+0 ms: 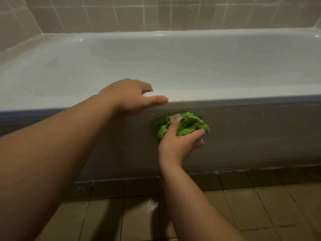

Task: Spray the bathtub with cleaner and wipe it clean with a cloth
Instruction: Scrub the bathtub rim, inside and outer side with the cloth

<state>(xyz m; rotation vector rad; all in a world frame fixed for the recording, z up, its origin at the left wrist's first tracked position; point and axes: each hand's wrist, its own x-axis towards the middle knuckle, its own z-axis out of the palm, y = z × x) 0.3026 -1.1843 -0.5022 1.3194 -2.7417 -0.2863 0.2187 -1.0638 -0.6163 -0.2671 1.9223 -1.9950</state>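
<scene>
Looking down past our forearms, we see first the brown tiled floor [243,206], with a small wet glint on it near the foot of the tub. Above it stands the grey front panel [260,136] of the bathtub [173,66], and against that panel, just below the rim, our right hand [177,141] holds the green cloth [185,125]. Here the grip is curled round the bunched fabric, thumb over the top and fingers wrapped under and to the right, so the cloth is pressed to the panel with its crumpled edges showing past the fingers. Just up and to the left, our left hand [130,96] rests on the near rim [225,97] of the tub; its thumb lies straight along the outer edge while the fingers hook over the rim to the inner side, their tips hidden. Beyond the rim the white basin stretches wide. At the far side the tub meets a wall of pale beige tiles [104,14].
</scene>
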